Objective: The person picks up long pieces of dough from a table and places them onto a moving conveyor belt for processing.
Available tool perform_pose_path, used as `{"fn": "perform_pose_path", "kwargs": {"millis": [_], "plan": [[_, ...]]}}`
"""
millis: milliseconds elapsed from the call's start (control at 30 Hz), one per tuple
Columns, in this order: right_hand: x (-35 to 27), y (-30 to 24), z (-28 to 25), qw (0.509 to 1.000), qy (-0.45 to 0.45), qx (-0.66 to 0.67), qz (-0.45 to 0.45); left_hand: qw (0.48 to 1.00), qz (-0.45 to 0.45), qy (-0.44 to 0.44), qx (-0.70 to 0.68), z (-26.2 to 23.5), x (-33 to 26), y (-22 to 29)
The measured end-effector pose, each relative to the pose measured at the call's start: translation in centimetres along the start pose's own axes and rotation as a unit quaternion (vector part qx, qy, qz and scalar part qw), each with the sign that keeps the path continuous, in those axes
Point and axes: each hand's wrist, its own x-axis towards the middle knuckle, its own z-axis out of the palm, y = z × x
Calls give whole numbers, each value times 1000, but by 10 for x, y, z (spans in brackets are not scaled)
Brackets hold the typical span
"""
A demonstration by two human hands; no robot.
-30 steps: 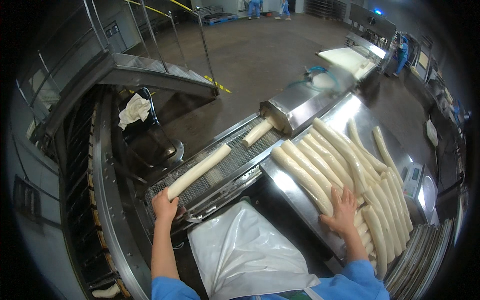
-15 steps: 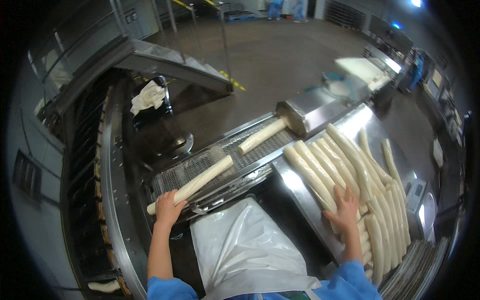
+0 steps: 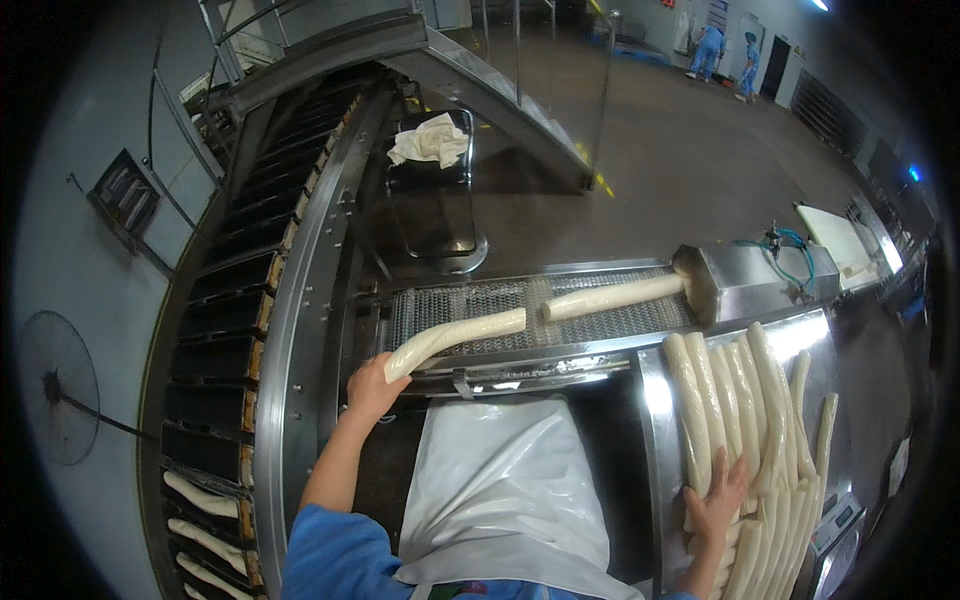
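One dough log, end in left fingers

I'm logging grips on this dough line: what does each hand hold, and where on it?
The left hand grips the near end of a long dough roll on the mesh conveyor. The right hand rests flat on stacked dough rolls, gripping nothing.

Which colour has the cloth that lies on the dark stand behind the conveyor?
The cloth is white, shown best in the head view.
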Motion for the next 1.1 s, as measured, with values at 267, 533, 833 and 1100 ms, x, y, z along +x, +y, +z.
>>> {"fn": "perform_pose_path", "kwargs": {"millis": [267, 533, 833, 1100], "plan": [[8, -5, -6, 996, -56, -64, -21, 509, -273, -130, -806, -32, 40, -17], [-9, -11, -14, 995, -84, -47, 10, 678, -41, 226, -698, -196, 125, 15], [12, -13, 6, 995, -91, 16, -20, 563, -180, 354, -725, -228, 153, -271], [4, -12, -3, 997, -72, -22, 10, 990, 37, -36, -129, 48, 126, 31]]}}
